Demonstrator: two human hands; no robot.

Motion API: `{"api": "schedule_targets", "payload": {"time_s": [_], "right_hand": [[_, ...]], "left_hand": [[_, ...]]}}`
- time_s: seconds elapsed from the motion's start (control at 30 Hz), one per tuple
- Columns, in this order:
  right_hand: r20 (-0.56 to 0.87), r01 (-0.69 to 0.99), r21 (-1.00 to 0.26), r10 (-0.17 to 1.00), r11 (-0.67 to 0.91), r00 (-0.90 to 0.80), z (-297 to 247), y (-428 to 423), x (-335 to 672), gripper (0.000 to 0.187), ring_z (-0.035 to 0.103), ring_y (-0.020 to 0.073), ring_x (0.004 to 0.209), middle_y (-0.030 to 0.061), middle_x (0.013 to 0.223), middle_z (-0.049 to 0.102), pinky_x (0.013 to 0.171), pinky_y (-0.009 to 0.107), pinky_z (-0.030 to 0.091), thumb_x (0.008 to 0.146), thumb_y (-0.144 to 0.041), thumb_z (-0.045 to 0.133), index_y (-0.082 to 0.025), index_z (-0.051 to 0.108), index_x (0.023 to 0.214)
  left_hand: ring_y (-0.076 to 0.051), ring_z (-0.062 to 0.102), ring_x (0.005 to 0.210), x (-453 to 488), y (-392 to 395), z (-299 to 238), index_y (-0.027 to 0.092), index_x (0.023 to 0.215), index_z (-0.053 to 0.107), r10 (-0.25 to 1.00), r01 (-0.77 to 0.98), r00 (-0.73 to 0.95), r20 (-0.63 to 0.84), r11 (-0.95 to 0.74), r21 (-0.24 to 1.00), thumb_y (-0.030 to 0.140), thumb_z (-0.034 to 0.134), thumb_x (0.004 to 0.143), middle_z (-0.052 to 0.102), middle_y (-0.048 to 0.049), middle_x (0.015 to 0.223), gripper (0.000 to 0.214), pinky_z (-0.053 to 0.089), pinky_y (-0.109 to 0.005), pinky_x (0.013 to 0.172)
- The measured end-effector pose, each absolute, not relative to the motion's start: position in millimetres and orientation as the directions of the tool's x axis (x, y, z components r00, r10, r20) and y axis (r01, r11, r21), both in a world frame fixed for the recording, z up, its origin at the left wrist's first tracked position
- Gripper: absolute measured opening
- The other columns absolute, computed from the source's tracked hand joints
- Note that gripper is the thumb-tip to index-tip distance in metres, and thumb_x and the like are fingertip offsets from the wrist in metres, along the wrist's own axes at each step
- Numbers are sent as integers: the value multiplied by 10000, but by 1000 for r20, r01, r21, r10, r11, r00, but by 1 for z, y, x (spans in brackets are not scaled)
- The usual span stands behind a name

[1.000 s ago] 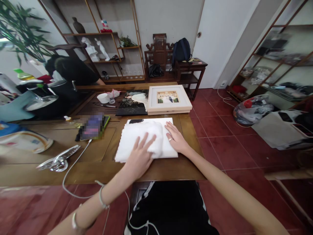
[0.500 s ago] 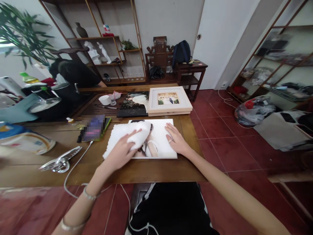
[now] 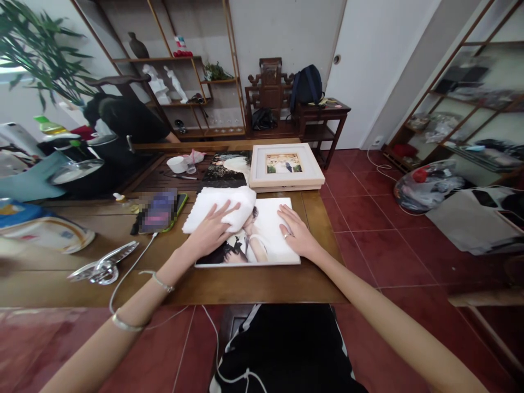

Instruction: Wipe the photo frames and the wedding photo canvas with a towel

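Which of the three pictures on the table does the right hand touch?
The front picture: the right hand rests on its white part. The dark picture and framed picture lie behind.

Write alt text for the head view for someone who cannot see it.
The left hand lies on a white cloth partly covering a photo panel, while the right hand rests on the panel's right side. Beyond them on the wooden table is a framed picture; a phone lies to the left.

Soft lt frm L; edges warped, blurry.
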State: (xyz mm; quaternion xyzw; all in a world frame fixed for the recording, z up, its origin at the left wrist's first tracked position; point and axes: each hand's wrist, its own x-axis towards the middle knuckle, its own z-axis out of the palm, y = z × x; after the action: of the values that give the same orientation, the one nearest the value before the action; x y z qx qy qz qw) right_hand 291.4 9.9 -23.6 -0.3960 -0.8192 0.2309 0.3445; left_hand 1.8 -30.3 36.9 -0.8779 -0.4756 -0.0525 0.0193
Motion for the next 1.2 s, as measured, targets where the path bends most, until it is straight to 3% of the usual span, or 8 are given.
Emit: {"api": "schedule_targets", "payload": {"time_s": [0.17, 0.37, 0.53, 0.7, 0.9, 1.1, 1.2], "right_hand": [[370, 505, -652, 819, 566, -439, -21, 8, 290, 476, 331, 256, 1466, 137, 1520, 457, 1215, 512, 291, 939, -231, 450, -164, 535, 1403], [379, 493, -660, 818, 567, -433, -20, 8, 290, 474, 343, 258, 1460, 145, 1514, 463, 1204, 528, 300, 927, -207, 452, -157, 545, 1389], [390, 469, -679, 819, 565, -422, -19, 10, 292, 453, 378, 266, 1442, 124, 1498, 488, 1198, 524, 314, 923, -235, 489, -191, 579, 1365], [382, 489, -664, 819, 565, -428, -18, 11, 294, 472, 370, 273, 1446, 154, 1500, 479, 1196, 523, 313, 932, -260, 478, -155, 559, 1385], [404, 471, -637, 785, 610, -470, -19, 11, 295, 487, 345, 275, 1459, 152, 1498, 483, 1193, 531, 312, 952, -266, 438, -158, 516, 1421], [396, 462, -652, 789, 601, -469, -19, 11, 294, 510, 339, 279, 1461, 135, 1501, 484, 1194, 539, 309, 941, -246, 452, -180, 488, 1446], [397, 447, -660, 786, 604, -474, -20, 11, 294, 508, 335, 270, 1464, 124, 1517, 466, 1203, 526, 302, 944, -252, 451, -185, 492, 1446]], "left_hand": [[-358, 199, 1498, 16, -88, 35, 143, 762, 741, 830, 840, 539, 144, -543, -16, 175, 463, 949, 321, -116, 1590, 336, 235, -629, 1181], [-336, 165, 1510, 50, -153, 27, 162, 708, 717, 801, 819, 528, 284, -568, 81, 127, 552, 880, 345, -73, 1587, 241, 177, -610, 1215], [-336, 214, 1498, 67, -162, 34, 167, 598, 667, 781, 776, 556, 282, -610, 160, 149, 572, 878, 336, -57, 1592, 297, 207, -581, 1219], [-337, 277, 1477, 72, -110, 51, 158, 841, 730, 858, 847, 491, 151, -511, 145, 174, 481, 952, 368, -93, 1571, 273, 323, -609, 1153], [-347, 305, 1464, 97, -36, 56, 150, 1130, 708, 878, 878, 465, 112, -474, 66, 283, 476, 990, 362, -118, 1569, 302, 321, -603, 1149], [-374, 321, 1453, 114, -27, 43, 172, 1151, 724, 899, 908, 418, 132, -411, -81, 194, 548, 933, 385, -118, 1556, 281, 330, -639, 1130], [-394, 365, 1425, 115, -50, 40, 180, 1069, 761, 893, 907, 420, 161, -407, -107, 170, 583, 902, 421, -125, 1533, 244, 362, -649, 1106]]}}
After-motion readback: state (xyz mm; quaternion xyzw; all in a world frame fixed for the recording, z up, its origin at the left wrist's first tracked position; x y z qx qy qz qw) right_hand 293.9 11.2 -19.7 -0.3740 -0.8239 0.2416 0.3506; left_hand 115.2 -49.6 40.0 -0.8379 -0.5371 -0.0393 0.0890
